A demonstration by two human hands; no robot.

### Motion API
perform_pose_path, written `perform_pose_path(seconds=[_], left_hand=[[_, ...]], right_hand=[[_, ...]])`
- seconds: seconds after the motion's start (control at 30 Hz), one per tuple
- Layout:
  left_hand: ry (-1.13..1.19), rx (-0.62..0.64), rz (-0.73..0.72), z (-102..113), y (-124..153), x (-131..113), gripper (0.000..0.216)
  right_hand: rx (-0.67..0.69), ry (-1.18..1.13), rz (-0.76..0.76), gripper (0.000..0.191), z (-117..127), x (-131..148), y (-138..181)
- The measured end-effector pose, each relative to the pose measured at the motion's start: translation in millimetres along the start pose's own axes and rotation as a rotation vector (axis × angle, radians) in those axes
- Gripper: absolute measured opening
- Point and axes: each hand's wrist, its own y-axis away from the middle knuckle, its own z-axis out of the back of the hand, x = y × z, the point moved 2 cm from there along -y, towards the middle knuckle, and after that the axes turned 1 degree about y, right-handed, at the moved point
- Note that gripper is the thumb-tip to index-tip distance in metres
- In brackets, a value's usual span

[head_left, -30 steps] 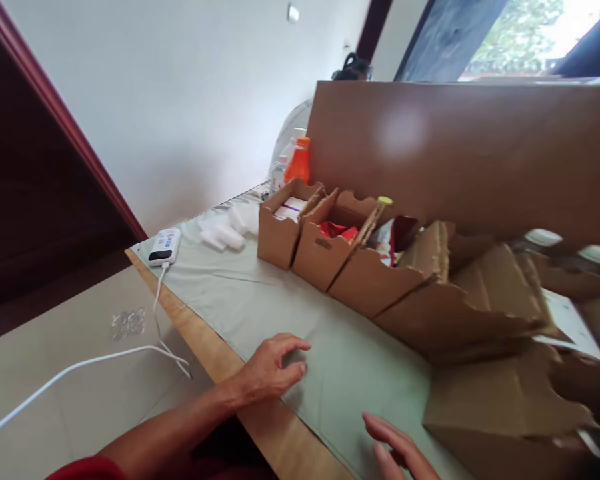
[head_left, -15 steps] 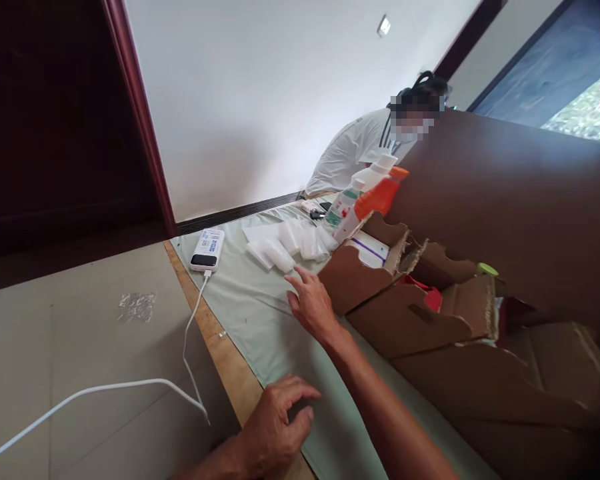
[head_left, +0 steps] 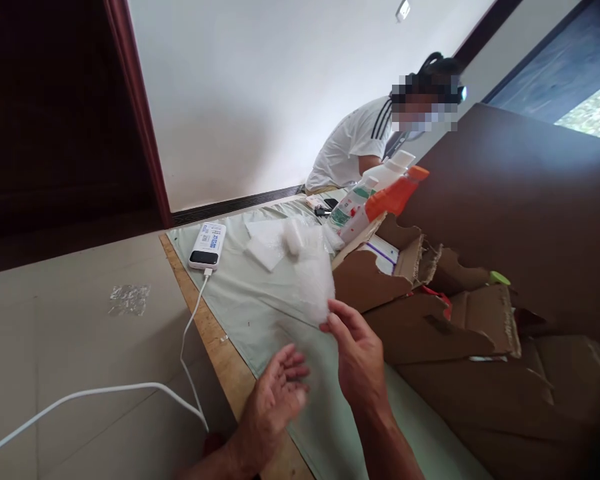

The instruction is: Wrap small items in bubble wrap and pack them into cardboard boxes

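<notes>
My right hand (head_left: 361,350) pinches the lower corner of a translucent white bubble-wrap pouch (head_left: 316,283), which is lifted off the green cloth (head_left: 240,293). My left hand (head_left: 277,393) is held near the table's edge with fingers apart and nothing in it, slightly blurred. Beyond the held piece lie more bubble-wrap pouches (head_left: 267,245), loosely overlapping on the cloth.
Cut-open cardboard boxes (head_left: 425,327) line the right side. Behind them stand an orange-capped bottle (head_left: 397,197) and a clear bottle (head_left: 353,203). A power bank (head_left: 207,247) with a white cable (head_left: 186,340) lies at the left. Another person (head_left: 360,137) sits at the far end.
My right hand has taken hold of one bubble-wrap pouch and drawn it up and nearer. My left hand has risen a little, its fingers opening. The view has shifted slightly.
</notes>
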Motion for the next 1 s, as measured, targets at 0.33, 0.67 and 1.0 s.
perform_pose_path(seconds=[0.33, 0.67, 1.0], left_hand=[[-0.102, 0.045, 0.169, -30.8, 7.0, -14.8, 0.069], [-0.555, 0.15, 0.065, -72.2, 28.4, 17.4, 0.076], [-0.954, 0.706, -0.517, -158.4, -0.8, -49.9, 0.077]], right_hand=[[0.037, -0.415, -0.447, 0.043, 53.3, -34.9, 155.0], [-0.243, -0.121, -0.305, 0.034, 120.9, -34.8, 178.3], [-0.07, 0.385, 0.066, 0.024, 194.9, 25.1, 153.0]])
